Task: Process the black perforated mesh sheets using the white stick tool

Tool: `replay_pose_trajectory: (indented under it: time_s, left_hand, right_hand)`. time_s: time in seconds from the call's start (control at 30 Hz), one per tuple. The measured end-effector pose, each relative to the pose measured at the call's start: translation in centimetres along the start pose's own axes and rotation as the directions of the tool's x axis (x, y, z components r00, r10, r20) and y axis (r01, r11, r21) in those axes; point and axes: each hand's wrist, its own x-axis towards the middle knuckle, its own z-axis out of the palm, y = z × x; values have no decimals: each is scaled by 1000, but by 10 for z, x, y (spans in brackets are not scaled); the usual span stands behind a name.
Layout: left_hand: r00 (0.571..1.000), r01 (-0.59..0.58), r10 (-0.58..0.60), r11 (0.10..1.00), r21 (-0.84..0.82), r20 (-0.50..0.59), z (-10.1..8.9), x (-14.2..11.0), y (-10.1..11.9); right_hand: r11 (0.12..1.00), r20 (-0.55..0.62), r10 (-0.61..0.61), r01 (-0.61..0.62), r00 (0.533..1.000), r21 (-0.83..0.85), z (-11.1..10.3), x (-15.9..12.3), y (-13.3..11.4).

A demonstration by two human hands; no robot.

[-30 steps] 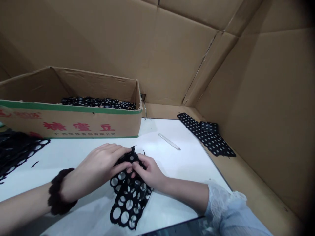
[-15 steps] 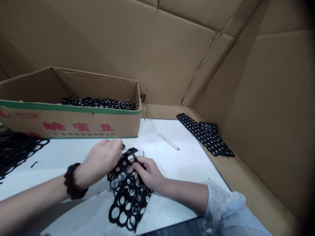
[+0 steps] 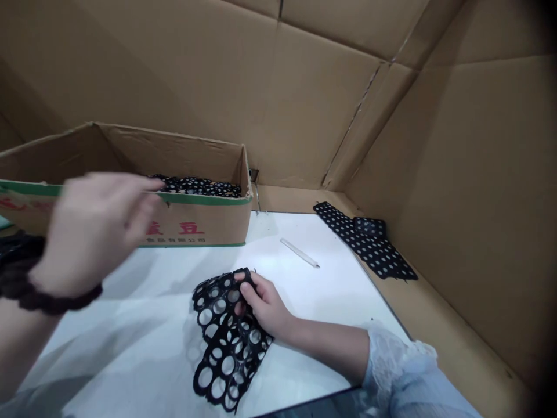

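Observation:
My right hand (image 3: 267, 302) pinches the top edge of a piece of black lace fabric (image 3: 232, 334) between thumb and fingers. The lace, full of round and oval cut-out holes, hangs folded down onto the white tabletop. Blurred by motion, my left hand (image 3: 102, 220) is raised at the left, in front of the cardboard box (image 3: 204, 223). Its index finger and thumb are stretched out and apart, with nothing visible between them; the other fingers are hard to make out. A dark scrunchie (image 3: 47, 296) circles the left wrist.
More black holed fabric (image 3: 200, 186) lies inside the box. A white pen-like tool (image 3: 300, 253) rests on the white tabletop (image 3: 287, 226). Black dotted strips (image 3: 369, 244) lie along the right cardboard ledge. A dark flat object (image 3: 322, 403) shows at the front edge. Cardboard walls (image 3: 470, 191) enclose the back and right.
My left hand has let go of the lace's upper left side and moved up and left towards the box. My right hand still holds the lace, nearly in place.

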Motion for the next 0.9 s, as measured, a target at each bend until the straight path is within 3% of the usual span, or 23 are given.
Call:
replay_pose_trajectory:
  time_s: [0.03,0.07,0.13,0.23,0.37,0.43,0.53,0.57,0.6,0.63,0.67,0.7,0.73,0.77,0.83,0.9]
  left_hand:
    - [984,-103,107,994,-36,145,4,-6,20]
    - [938,-194,219,974,-115,268,9,-12,38]
    - [844,-252,340,934,-253,414,20,-24,66]
    - [802,-165,338,918,-362,492,35,-35,84]
    - [821,-29,275,895,-445,500,44,-38,84]
    - [821,39,258,865,-500,509,43,-33,82]
    - [760,222,248,770,-598,601,32,-19,74]
    - [768,278,198,753,-596,608,27,-14,68]
    - [824,305,90,762,-571,559,20,-8,61]
    - [896,317,-75,797,-514,437,14,-4,52]
    - [944,321,-249,847,-424,216,8,1,41]
    - [933,325,-356,894,-308,-49,3,4,29]
    - [897,328,-367,926,-187,-245,-1,7,16]
    - [872,320,-322,945,-70,-369,-3,10,3]
    - [925,292,-258,953,86,-278,-4,15,-21]
    - [964,259,-244,952,161,-106,-1,18,-35]
  right_hand:
    - [1000,-8,-2,2,1000,21,0,0,-1]
    - [999,-11,-8,8,1000,36,0,1,-2]
    - [998,-4,-27,27,1000,48,0,1,-3]
    - [998,16,-50,50,999,48,0,1,-3]
    - [1000,37,-6,5,999,25,0,2,-4]
    - [999,49,43,-42,998,-20,0,2,-5]
    - [997,51,62,-60,997,-44,2,1,-5]
    - [997,37,60,-59,997,-42,2,0,-5]
    - [997,23,69,-68,997,-39,2,-1,-4]
    - [995,15,89,-88,996,-39,3,-2,-3]
    - [993,18,114,-113,993,-42,3,-3,-2]
    - [990,36,136,-134,990,-47,3,-3,0]
    - [988,61,147,-144,987,-51,3,-4,2]
    - [989,83,143,-139,986,-50,3,-4,3]
    - [993,96,107,-103,990,-49,2,-3,6]
    - [998,69,58,-55,996,-44,2,-1,7]
